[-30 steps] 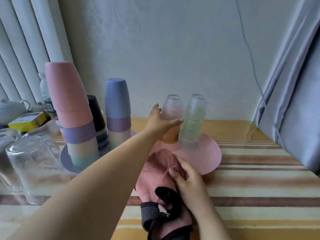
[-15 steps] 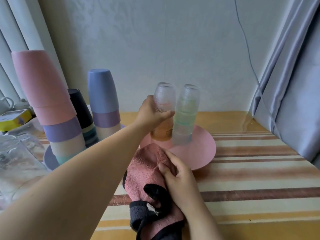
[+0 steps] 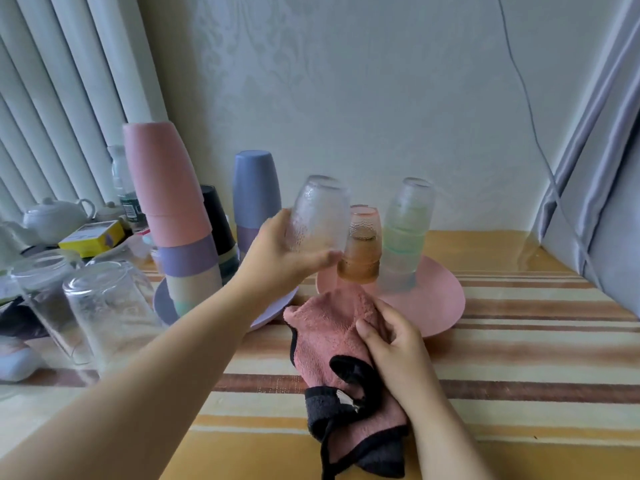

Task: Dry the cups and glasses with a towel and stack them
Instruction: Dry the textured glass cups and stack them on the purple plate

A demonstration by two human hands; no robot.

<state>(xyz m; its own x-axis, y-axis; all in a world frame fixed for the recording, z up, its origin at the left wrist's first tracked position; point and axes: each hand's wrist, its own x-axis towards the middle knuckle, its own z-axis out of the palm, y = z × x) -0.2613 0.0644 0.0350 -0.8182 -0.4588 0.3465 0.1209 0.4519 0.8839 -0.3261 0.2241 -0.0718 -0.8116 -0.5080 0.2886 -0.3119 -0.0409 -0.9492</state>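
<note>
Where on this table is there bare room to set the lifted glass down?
Bare striped tablecloth lies right of the pink plate, toward the curtain, and along the near edge right of the towel. The left side is crowded: upturned clear glasses and stacked cups.

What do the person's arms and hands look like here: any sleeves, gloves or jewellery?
Both forearms are bare as far as the frame shows, with no sleeves in view. The left hand and right hand wear no gloves, and no rings, watch or bracelet show. Nails look short and unpainted.
</note>
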